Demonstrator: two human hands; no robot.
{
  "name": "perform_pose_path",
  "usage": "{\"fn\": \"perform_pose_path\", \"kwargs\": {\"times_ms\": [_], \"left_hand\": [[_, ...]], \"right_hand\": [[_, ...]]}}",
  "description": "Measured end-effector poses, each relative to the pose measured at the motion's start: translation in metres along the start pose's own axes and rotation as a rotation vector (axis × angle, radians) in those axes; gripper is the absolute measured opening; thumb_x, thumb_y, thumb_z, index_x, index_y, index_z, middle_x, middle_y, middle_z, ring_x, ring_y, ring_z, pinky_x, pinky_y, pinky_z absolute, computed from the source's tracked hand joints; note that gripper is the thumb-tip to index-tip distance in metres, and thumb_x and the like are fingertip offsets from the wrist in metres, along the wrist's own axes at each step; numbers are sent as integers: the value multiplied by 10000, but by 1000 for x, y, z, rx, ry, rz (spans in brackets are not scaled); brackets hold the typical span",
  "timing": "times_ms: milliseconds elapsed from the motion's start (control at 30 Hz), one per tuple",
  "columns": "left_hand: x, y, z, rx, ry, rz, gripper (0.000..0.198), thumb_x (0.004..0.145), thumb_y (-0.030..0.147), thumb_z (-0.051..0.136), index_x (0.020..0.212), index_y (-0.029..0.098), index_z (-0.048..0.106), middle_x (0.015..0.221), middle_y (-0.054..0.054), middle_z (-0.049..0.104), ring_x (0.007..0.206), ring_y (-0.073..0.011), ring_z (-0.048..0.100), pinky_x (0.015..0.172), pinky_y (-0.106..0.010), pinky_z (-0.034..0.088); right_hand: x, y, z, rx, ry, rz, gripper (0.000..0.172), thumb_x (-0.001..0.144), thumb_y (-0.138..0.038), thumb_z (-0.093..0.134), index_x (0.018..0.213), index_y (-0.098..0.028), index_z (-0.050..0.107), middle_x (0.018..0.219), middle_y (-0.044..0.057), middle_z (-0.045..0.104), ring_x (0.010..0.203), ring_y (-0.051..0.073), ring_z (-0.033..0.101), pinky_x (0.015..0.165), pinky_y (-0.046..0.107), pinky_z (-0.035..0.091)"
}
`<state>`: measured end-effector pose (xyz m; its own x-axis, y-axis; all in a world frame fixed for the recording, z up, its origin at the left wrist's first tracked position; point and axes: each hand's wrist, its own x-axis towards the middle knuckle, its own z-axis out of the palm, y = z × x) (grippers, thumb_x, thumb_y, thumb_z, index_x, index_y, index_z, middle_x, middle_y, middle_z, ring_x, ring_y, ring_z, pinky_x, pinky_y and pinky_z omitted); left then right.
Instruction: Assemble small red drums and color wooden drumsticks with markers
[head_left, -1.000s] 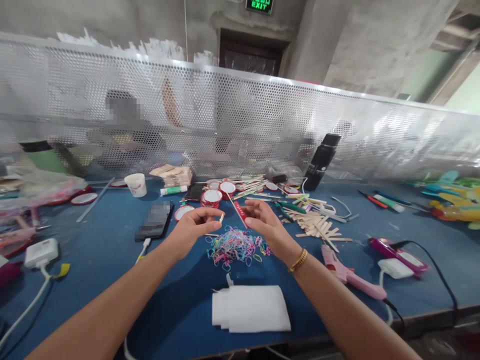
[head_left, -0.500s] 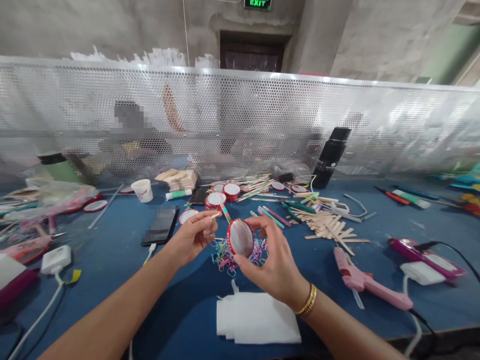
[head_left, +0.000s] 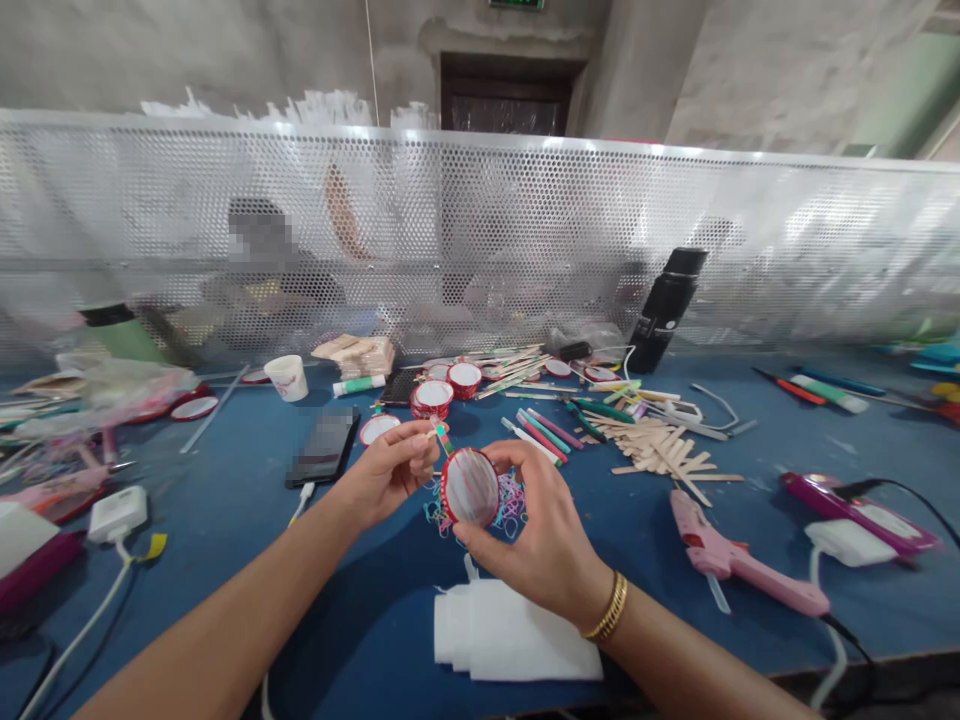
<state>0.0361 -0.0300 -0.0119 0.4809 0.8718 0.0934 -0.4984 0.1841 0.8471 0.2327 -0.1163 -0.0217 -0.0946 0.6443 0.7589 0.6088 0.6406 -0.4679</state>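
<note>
My right hand [head_left: 536, 535] grips a small round red-rimmed cup [head_left: 469, 487], its shiny flat face turned toward me. My left hand [head_left: 390, 468] pinches a short thin stick [head_left: 437, 432] at the cup's upper left edge. Both hands hover above a heap of coloured rubber bands [head_left: 504, 500] on the blue table [head_left: 225, 520]. A gold bracelet [head_left: 609, 607] circles my right wrist.
White foam sheets [head_left: 517, 640] lie near the front edge. A pink glue gun [head_left: 739, 560], wooden sticks [head_left: 660, 450], more red cups [head_left: 435, 395], a phone [head_left: 324, 445], chargers and a black bottle [head_left: 664, 310] surround the hands. A perforated metal screen [head_left: 525, 230] backs the table; a person sits behind it.
My right hand picked up the red-rimmed cup and brought it low and left toward the left hand. The left hand kept its pinch on the short stick, now touching the cup's rim.
</note>
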Motion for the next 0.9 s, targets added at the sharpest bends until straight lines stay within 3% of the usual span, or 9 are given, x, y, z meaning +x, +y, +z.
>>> {"fn": "perform_pose_path", "kwargs": {"times_ms": [400, 900], "left_hand": [[0, 1, -3, 31, -1, -13, 289, 687, 216, 845, 939, 117, 744, 587, 49, 474, 544, -42, 414, 527, -127, 408], [-1, 2, -1, 52, 8, -22, 279, 699, 218, 830, 947, 115, 752, 605, 44, 471, 548, -41, 407, 518, -124, 399]], "right_hand": [[0, -1, 0, -17, -25, 21, 514, 733, -354, 722, 1177, -232, 491, 1136, 106, 614, 1059, 281, 602, 898, 471, 511], [-1, -1, 2, -20, -18, 8, 526, 715, -309, 731, 1176, -215, 496, 1121, 99, 622, 1036, 261, 607, 883, 441, 526]]}}
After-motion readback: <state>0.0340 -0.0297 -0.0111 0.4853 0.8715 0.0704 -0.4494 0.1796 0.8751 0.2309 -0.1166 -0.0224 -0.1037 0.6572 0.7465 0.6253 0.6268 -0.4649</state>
